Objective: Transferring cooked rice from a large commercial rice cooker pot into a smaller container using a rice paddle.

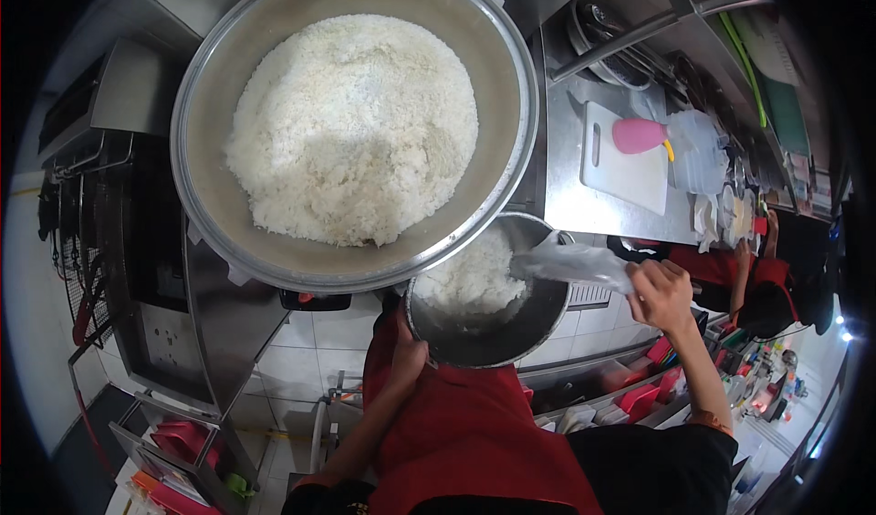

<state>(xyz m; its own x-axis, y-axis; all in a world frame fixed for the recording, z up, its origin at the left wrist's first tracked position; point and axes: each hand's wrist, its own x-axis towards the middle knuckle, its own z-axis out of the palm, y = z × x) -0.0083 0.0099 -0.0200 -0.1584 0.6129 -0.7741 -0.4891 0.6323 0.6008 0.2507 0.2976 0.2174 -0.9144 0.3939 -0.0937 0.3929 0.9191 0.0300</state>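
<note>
Cooked white rice [356, 125] lies heaped in a large round metal pot [205, 193]. Below its near rim is a smaller dark metal pot [493, 340], partly filled with rice [472, 279]. My left hand [408, 354] grips this smaller pot at its lower left edge. My right hand [660, 296] is closed on a translucent plastic bag or sheet [582, 265], whose far end reaches over the right side of the smaller pot; whether a utensil is inside cannot be told.
To the right, a steel counter [568, 207] bears a white cutting board [609, 166], a pink spray bottle [640, 136] and clear plastic containers [698, 152]. A co-worker in a red apron [773, 275] stands at its far end. Wire fryer baskets [89, 275] hang at left.
</note>
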